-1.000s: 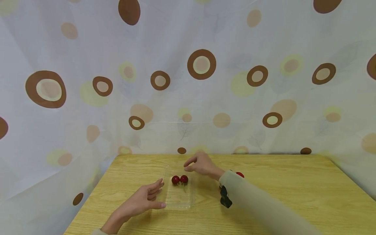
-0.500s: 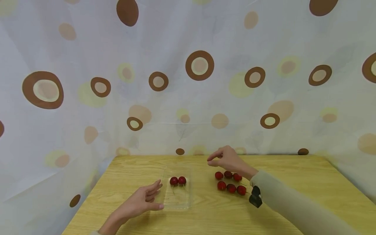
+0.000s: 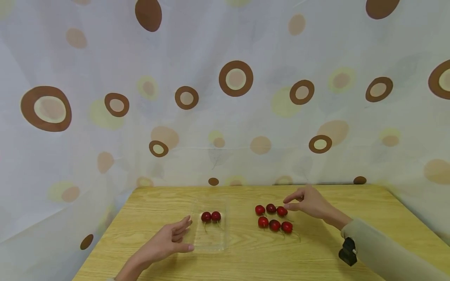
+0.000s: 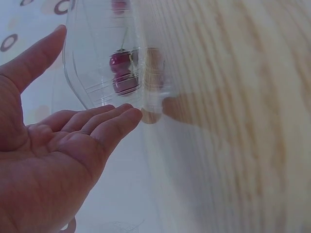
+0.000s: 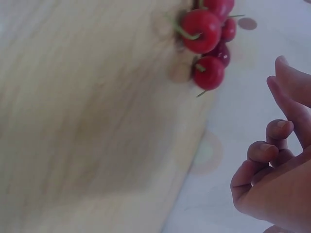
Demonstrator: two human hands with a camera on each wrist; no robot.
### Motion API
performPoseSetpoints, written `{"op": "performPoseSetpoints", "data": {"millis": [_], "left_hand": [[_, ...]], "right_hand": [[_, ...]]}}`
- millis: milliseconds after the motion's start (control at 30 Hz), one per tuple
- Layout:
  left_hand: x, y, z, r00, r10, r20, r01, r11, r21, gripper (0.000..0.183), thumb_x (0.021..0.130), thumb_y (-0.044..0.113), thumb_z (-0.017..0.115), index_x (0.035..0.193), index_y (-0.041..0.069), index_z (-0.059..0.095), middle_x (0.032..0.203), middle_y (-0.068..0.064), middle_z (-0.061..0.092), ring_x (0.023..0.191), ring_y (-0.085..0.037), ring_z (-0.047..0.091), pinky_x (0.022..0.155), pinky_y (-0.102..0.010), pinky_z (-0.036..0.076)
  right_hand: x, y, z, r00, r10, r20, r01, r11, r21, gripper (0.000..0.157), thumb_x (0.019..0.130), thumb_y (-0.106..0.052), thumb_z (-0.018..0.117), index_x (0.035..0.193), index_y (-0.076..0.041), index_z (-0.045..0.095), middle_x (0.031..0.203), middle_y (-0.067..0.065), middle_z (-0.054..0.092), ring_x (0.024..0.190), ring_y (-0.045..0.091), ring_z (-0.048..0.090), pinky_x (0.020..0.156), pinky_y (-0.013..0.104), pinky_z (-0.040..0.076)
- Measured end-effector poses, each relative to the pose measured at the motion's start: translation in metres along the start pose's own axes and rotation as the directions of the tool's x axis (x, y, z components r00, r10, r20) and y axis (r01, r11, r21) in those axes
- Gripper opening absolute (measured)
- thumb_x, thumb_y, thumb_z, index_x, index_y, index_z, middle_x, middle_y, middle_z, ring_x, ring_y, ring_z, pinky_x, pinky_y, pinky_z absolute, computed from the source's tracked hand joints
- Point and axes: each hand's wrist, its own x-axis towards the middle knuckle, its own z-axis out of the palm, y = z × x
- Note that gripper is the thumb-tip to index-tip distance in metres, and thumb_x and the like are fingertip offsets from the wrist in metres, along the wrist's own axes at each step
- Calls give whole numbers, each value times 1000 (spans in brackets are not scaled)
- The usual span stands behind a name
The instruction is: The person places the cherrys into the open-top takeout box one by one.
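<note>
A clear plastic tray [image 3: 211, 240] lies on the table with two dark red cherries [image 3: 216, 216] in it, stems toward the near side. Along its left side is my left hand [image 3: 165, 242], thumb and fingers spread apart; the left wrist view has the tray [image 4: 90, 46] beyond the fingertips, and contact is hard to tell. My right hand [image 3: 311, 203] hovers beside the far row of loose cherries [image 3: 282, 211], thumb and forefinger extended and slightly apart, other fingers bent. Nothing is between them. The right wrist view shows cherries [image 5: 209, 73] with green stems, apart from the fingers.
Several cherries lie in two short rows on the wooden table [image 3: 242, 257], right of the tray; the near row [image 3: 275, 225] has stems pointing toward the right. A patterned curtain [image 3: 197, 128] hangs behind the table. A black device [image 3: 348, 251] is on the right wrist.
My right hand has moved from above the tray rightward to the far right end of the loose cherries, uncovering them. The left hand stays by the tray. The view shifts slightly.
</note>
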Motion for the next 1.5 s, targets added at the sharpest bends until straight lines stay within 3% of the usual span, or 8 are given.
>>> {"op": "performPoseSetpoints", "data": {"millis": [100,367,1067,1500], "left_hand": [[0,-1,-1,1000,0,-2,0,1000,-2,92,101,16,75,165,-7,12,166,-35,21,149,-53,28,118,-58,36],[0,-1,-1,1000,0,1,0,1000,-4,93,101,16,75,165,-8,12,166,-35,20,150,-53,27,118,-58,36],[0,2,0,1000,-7,-1,7,1000,-12,92,102,17,74,165,-7,12,167,-34,20,150,-53,25,118,-59,35],[-1,3,1,1000,-3,1,3,1000,-13,92,102,17,74,165,-8,12,166,-34,19,150,-53,25,118,-59,34]], "right_hand": [[-7,11,-2,1000,14,6,-14,1000,5,25,94,-20,82,109,-1,83,97,5,68,78,21,43,62,34,35],[-20,30,1,998,56,28,-56,998,16,25,92,-19,84,108,1,83,79,3,58,70,18,37,58,30,30],[-19,48,11,995,90,35,-91,996,15,25,87,-17,88,104,0,84,89,2,69,83,21,47,66,28,39],[-19,46,16,997,69,30,-70,997,25,20,87,-16,88,102,-2,85,85,3,66,76,19,44,63,28,35]]}}
